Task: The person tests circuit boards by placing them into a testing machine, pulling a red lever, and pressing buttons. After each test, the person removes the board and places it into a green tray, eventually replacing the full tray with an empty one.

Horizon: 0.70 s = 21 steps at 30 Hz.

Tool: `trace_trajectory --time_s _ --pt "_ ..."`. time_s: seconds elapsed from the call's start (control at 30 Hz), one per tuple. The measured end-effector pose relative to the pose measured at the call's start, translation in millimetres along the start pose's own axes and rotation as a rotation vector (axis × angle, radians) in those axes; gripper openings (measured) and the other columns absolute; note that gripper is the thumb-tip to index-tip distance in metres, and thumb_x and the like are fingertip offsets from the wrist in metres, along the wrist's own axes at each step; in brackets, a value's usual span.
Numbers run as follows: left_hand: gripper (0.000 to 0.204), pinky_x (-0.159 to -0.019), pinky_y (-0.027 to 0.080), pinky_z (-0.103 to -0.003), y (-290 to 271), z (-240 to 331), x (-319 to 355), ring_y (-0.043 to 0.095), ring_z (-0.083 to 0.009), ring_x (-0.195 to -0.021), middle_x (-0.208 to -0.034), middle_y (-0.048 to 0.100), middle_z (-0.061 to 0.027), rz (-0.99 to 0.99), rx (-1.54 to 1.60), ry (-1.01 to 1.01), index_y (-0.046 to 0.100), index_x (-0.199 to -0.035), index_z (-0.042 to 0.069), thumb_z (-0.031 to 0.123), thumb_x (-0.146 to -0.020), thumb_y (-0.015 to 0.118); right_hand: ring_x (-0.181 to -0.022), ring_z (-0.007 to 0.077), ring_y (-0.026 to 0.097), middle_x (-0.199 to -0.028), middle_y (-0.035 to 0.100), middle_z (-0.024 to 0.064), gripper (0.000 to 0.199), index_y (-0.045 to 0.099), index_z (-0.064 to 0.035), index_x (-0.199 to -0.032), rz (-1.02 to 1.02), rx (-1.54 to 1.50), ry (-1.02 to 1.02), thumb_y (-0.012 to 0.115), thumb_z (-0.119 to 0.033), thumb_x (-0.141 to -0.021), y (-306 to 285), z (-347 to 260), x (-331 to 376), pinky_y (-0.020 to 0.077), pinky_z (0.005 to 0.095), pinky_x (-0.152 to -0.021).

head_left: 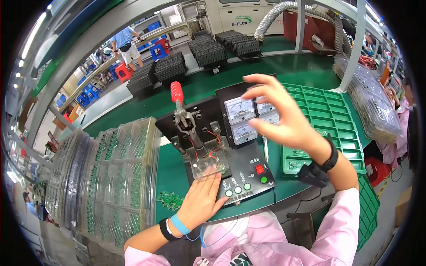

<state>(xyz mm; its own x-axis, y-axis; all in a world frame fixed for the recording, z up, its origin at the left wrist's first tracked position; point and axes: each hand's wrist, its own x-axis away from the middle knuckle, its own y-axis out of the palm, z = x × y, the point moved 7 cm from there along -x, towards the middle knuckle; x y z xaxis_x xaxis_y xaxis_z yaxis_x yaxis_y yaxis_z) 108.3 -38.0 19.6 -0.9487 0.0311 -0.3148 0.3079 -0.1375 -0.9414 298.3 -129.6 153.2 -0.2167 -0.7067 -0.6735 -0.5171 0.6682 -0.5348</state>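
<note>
My left hand [200, 198] reaches to the front of a black test fixture. Its fingers lie stretched out together, tips at the front edge of the clear plate [200, 167]; what is under the fingertips is hidden. Over the plate stands a metal toggle clamp [185, 119] with an upright red handle [176, 91]. Raised in front of the analog panel meters [240, 111], my right hand [286, 119] has its fingers spread and holds nothing. The control panel [230, 177] carries a red switch [259, 168] and several round buttons. Small green circuit boards [170, 201] lie left of my left hand.
Clear blister trays of boards [116, 170] are stacked at the left. A green compartment tray [326, 119] lies at the right, and more clear trays [370, 104] stand beyond a post. Black racks [207, 51] line the back. A distant person [126, 42] stands at the upper left.
</note>
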Motion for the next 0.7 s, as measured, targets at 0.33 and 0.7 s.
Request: trace_trajectory --time_s 0.33,0.7 --pt "0.080 -0.102 0.040 -0.044 -5 -4 -3 0.051 -0.0385 -0.120 -0.129 0.052 -0.0259 0.051 0.076 0.053 0.047 -0.129 -0.011 0.046 -0.079 0.071 -0.100 0.0228 0.062 -0.111 0.065 0.0164 0.057 0.050 -0.0005 -0.132 -0.172 -0.257 0.380 0.063 -0.037 -0.091 81 -6 -78 0.0470 0.0324 -0.089" --pt "0.070 -0.098 0.042 -0.043 -14 16 15 0.055 -0.0357 -0.114 -0.124 0.057 -0.0201 0.096 -0.108 0.051 0.052 -0.125 -0.007 0.043 -0.079 0.070 -0.104 0.0212 0.061 -0.112 0.065 0.0164 0.059 0.048 -0.0018 -0.136 -0.014 -0.525 0.394 0.071 -0.021 -0.084 89 0 -74 0.0473 0.0316 -0.091"
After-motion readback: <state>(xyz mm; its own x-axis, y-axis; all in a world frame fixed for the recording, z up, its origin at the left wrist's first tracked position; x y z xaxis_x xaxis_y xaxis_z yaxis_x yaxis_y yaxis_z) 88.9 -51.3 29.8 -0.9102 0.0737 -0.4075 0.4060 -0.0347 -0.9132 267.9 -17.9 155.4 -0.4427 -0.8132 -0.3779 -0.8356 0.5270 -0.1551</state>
